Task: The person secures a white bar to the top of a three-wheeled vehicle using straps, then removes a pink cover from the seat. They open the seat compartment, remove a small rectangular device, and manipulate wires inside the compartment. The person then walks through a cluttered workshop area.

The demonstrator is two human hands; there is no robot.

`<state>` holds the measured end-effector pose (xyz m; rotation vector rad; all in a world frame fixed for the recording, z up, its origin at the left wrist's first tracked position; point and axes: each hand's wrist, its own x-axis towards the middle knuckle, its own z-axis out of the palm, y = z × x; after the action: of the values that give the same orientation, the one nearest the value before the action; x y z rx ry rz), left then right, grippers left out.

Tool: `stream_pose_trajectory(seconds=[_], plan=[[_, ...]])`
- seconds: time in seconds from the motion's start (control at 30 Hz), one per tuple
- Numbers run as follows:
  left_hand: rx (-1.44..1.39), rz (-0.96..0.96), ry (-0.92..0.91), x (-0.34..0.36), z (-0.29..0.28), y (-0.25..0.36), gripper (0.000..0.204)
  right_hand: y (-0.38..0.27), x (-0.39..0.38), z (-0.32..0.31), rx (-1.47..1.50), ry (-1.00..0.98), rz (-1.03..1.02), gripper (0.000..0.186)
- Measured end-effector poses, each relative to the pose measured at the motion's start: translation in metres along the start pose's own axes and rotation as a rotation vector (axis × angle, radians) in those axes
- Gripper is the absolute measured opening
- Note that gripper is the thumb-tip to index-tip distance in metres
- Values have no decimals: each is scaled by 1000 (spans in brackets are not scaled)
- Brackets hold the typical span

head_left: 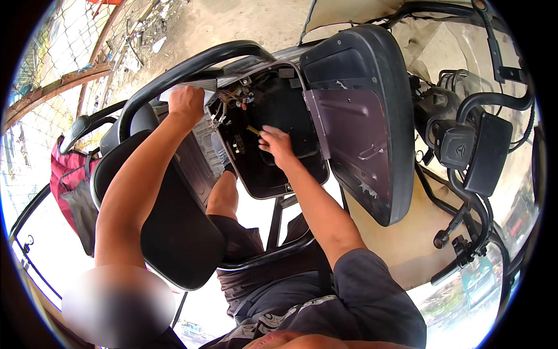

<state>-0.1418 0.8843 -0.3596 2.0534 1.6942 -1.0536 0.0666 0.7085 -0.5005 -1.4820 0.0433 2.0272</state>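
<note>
An open black under-seat compartment (258,174) lies in front of me, its hinged seat lid (349,128) swung over to the right. My right hand (276,144) is inside it, fingers pinched at a thin yellow piece (253,130) whose exact kind I cannot make out. Bundled coloured wires with connectors (237,100) gather at the compartment's far left corner. My left hand (187,103) is closed in a fist beside a ribbed grey metal panel (208,87), left of the compartment; whatever its fingers hold is hidden.
A thick black tube rail (174,70) curves past my left hand. Below it is a black seat cushion (168,227), with a red bag (70,186) further left. Handlebars (465,174) stand at the right. A wire-mesh fence (58,64) is at the far left.
</note>
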Motion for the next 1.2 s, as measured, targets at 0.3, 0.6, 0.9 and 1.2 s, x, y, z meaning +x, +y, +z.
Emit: stream_pose_trajectory(seconds=[0.3,0.6,0.9,1.2], plan=[[-30,-36,-137,-11,-21,-9,19,-40,-3,109,-80,-252,-337,81],[37,112,-298,-58,-78,-3,49,-22,1,160,-191,-286,-387,79],[-297,301,-46,-135,-122,10,47,-43,20,192,-214,-339,-509,77],[-287,352,-39,-110,-119,-8,47,-24,14,190,-305,-268,-695,61]])
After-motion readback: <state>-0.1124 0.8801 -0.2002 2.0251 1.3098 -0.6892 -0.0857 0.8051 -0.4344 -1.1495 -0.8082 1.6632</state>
